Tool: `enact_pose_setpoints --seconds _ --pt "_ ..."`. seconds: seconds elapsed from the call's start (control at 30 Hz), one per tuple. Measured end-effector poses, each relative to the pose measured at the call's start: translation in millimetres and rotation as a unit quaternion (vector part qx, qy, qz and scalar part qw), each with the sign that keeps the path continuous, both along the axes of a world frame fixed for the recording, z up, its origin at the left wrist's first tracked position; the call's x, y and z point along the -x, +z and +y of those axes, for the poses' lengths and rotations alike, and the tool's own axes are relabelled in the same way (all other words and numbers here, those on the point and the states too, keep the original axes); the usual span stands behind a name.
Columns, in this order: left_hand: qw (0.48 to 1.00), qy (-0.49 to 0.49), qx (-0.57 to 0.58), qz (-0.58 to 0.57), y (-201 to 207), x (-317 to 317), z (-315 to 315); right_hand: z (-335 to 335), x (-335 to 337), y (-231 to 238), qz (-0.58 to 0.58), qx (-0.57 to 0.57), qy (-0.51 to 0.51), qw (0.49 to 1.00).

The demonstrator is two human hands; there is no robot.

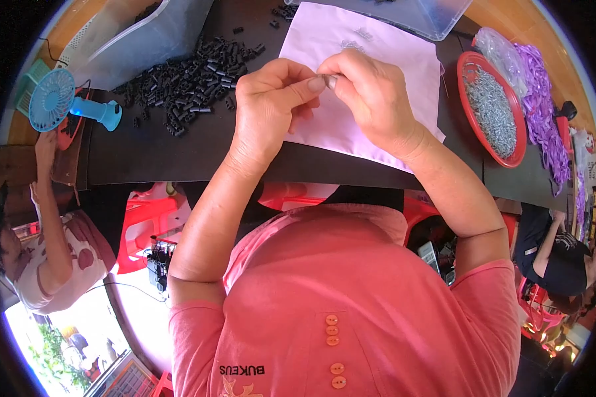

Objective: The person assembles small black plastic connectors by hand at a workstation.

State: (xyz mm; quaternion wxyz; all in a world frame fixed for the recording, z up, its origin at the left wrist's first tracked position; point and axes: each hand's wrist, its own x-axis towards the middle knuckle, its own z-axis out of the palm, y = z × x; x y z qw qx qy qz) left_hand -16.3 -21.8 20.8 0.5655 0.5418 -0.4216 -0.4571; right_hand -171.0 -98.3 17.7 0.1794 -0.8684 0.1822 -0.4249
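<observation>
Both hands meet over a pale pink cloth (407,73) spread on the dark table. Thumb and forefinger of my left hand (271,99) are pinched together, and my right hand (374,92) pinches right beside them. Whatever lies between the fingertips is too small and too covered to make out. Just beyond the hands, a little heap of fine metal pieces (352,46) rests on the cloth. To the left of my left hand spreads a loose pile of small black tubular parts (195,83).
On the right stands a red basin (463,99) of small metal pieces, beside purple ribbon-like strips (540,92). A clear bin (155,49) sits behind the black parts, another (424,16) at the back. A blue fan (53,99) is far left. Other people sit at both sides.
</observation>
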Motion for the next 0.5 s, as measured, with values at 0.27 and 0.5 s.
enact_pose_setpoints --seconds 0.27,0.5 --pt "0.972 -0.113 -0.058 0.198 -4.0 -14.5 -5.2 -3.9 -2.0 -3.4 -0.031 0.096 0.008 0.995" --pt "0.931 -0.204 -0.045 0.298 -12.3 -22.9 -9.4 -5.2 -2.1 -4.5 -0.037 0.088 0.019 0.995"
